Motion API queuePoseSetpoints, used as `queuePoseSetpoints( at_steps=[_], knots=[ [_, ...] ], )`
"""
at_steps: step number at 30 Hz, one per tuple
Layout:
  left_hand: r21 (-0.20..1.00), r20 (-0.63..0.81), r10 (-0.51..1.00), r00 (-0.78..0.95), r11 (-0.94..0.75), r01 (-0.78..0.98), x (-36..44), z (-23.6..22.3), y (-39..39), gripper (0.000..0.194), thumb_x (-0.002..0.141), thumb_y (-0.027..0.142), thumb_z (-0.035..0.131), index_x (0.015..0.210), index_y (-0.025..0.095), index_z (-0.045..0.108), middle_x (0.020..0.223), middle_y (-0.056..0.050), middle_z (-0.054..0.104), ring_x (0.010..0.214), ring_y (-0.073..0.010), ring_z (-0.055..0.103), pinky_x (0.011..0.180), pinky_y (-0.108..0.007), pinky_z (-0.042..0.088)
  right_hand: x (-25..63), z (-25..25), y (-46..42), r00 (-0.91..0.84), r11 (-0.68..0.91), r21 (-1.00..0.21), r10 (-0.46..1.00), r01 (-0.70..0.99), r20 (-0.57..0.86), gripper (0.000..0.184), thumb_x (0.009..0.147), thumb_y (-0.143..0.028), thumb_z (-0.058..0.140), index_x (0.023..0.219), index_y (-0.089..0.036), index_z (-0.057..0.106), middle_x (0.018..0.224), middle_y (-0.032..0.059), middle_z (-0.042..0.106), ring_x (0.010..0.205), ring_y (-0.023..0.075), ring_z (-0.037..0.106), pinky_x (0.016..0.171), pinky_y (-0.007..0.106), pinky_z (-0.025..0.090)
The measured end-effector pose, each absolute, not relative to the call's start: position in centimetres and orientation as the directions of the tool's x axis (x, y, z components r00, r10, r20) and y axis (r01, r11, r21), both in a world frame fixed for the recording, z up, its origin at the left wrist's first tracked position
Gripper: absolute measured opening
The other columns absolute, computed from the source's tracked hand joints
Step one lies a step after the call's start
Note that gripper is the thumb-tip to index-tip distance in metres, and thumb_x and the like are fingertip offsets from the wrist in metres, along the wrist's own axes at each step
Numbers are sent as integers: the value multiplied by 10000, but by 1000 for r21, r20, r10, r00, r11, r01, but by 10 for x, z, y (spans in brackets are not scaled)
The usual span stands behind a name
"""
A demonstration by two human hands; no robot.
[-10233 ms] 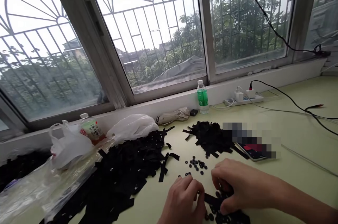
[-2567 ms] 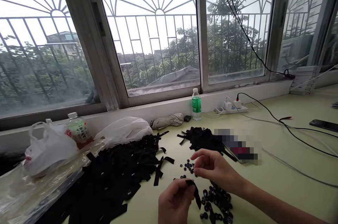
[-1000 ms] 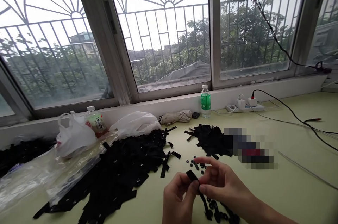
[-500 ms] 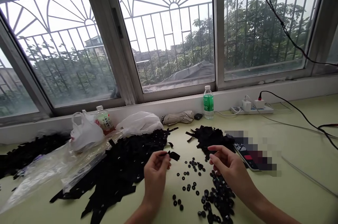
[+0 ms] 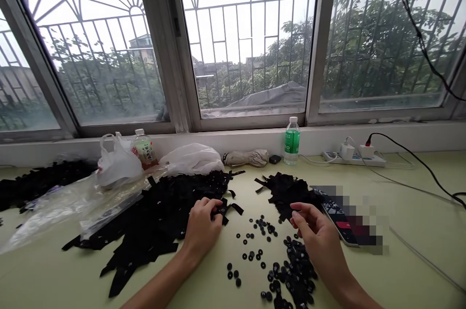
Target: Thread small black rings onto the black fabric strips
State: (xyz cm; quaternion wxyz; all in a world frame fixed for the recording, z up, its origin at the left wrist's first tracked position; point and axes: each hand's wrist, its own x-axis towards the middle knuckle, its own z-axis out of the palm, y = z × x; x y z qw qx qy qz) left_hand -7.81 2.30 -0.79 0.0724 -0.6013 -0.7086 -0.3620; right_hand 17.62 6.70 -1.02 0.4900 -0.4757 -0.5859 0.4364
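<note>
From the head view, I see the left hand (image 5: 204, 224) at the right edge of the large pile of black strips (image 5: 163, 216), fingers curled; I can't tell whether it grips one. The right hand (image 5: 320, 236) hovers half open above the table (image 5: 204, 280), near the smaller black pile (image 5: 289, 192). Small black discs (image 5: 296, 267) lie scattered and heaped between and below the hands.

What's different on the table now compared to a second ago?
The left hand has moved forward and left to the large heap of black fabric strips; its grip is unclear. The right hand has come off the strip and moved right. The clear plastic bottle with a green label stayed put.
</note>
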Motion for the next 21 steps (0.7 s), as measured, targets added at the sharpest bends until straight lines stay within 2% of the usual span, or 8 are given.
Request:
queuePoseSetpoints(
  at_steps=[5,8,12,14,16,19,21],
  knots=[
    [317,616,767,-179,-34,948,-78,-7,24,255,724,72,425,806,176,642,763,-42,589,780,-209,543,764,-365,436,177,-23,67,-79,126,-981,990,150,115,386,771,-531,578,996,-219,615,807,70,661,778,245,615,654,320,514],
    [234,665,745,-48,-147,961,-75,-8,22,251,745,57,407,785,169,628,719,-45,559,732,-195,522,704,-336,419,178,-21,68,-61,133,-978,990,162,124,378,766,-521,586,996,-223,620,826,71,677,810,250,625,666,313,515],
    [178,688,713,134,-344,922,-61,-6,15,259,778,65,397,821,169,630,751,-67,563,730,-188,500,673,-314,419,175,-10,71,-61,233,-947,973,223,224,319,817,-484,525,972,-220,613,800,60,661,753,224,606,644,309,482],
    [174,637,733,237,-436,883,-51,1,14,253,782,77,402,820,167,635,779,-82,581,747,-190,507,671,-303,430,175,-6,73,-56,279,-928,960,247,274,300,826,-470,514,952,-215,611,758,46,646,669,199,578,607,303,463],
    [177,501,782,370,-511,841,-42,12,17,246,771,87,423,804,175,651,776,-78,605,743,-187,530,677,-294,435,177,-6,78,-100,323,-897,946,301,308,288,817,-471,522,911,-215,617,665,20,605,594,186,541,545,294,431],
    [327,225,888,401,-457,827,-33,32,26,199,745,111,504,778,194,681,699,-33,640,624,-147,551,583,-238,421,181,-10,86,-150,412,-843,911,345,384,278,826,-460,506,888,-211,614,647,19,597,568,185,534,530,296,415],
    [424,172,919,354,-393,816,-30,39,28,178,736,131,537,762,203,697,617,-1,627,556,-126,547,530,-208,405,184,-12,89,-165,433,-825,901,364,401,289,839,-464,486,895,-210,613,625,17,585,547,184,525,506,295,400]
  ],
)
